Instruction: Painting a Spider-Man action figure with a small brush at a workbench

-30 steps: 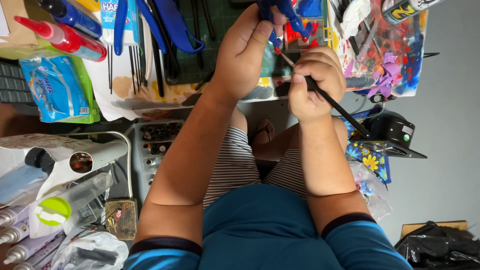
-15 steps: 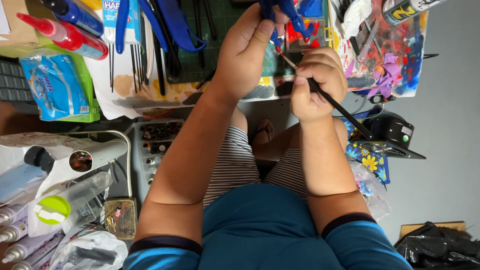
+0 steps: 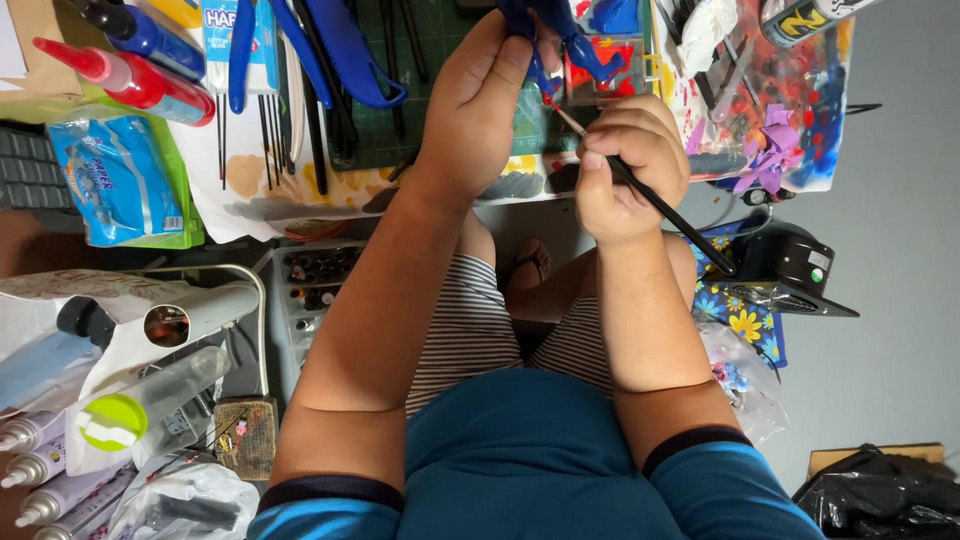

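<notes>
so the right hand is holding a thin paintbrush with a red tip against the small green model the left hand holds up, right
Not quite. In the head view the model in the left hand is blue, not green. The rest holds: the right hand grips a thin paintbrush whose red tip touches that model.

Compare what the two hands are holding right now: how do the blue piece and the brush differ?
The blue model piece in the left hand is bright blue and chunky, with limb-like parts; the paintbrush in the right hand is thin, straight and black-handled. The piece is pinched at the top of view, while the brush slants, its handle pointing down-right. Both are held above the paint-stained work mat, and the brush tip meets the piece.
</notes>
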